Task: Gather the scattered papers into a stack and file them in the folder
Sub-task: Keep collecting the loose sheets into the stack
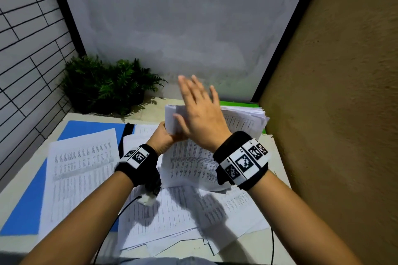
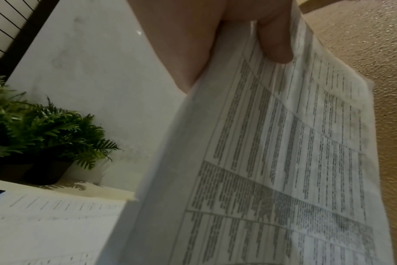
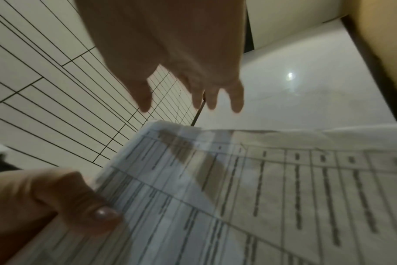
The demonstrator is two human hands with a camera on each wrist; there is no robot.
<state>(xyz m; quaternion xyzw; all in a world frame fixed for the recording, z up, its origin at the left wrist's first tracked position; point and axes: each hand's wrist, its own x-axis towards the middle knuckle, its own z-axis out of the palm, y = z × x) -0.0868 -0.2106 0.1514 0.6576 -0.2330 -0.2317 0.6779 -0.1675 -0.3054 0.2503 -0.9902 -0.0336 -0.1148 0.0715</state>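
Note:
My left hand [image 1: 167, 135] grips a bundle of printed papers [image 1: 171, 118] by its left edge, lifted above the table. In the left wrist view a finger [image 2: 275, 43] lies on the printed sheet [image 2: 283, 161]. In the right wrist view the left thumb [image 3: 84, 204] pinches the sheets [image 3: 272, 197]. My right hand [image 1: 198, 109] hovers over the bundle with fingers [image 3: 236, 96] straight and spread, holding nothing. A blue folder [image 1: 25, 200] lies open at the left under a loose sheet [image 1: 81, 170]. Several more sheets [image 1: 172, 217] are scattered at the front.
A potted fern [image 1: 107, 88] stands at the back left corner. A green folder edge [image 1: 239, 103] shows at the back right under more papers [image 1: 247, 120]. A brown wall [image 1: 333, 92] closes the right side. A black cable [image 1: 127, 206] crosses the front sheets.

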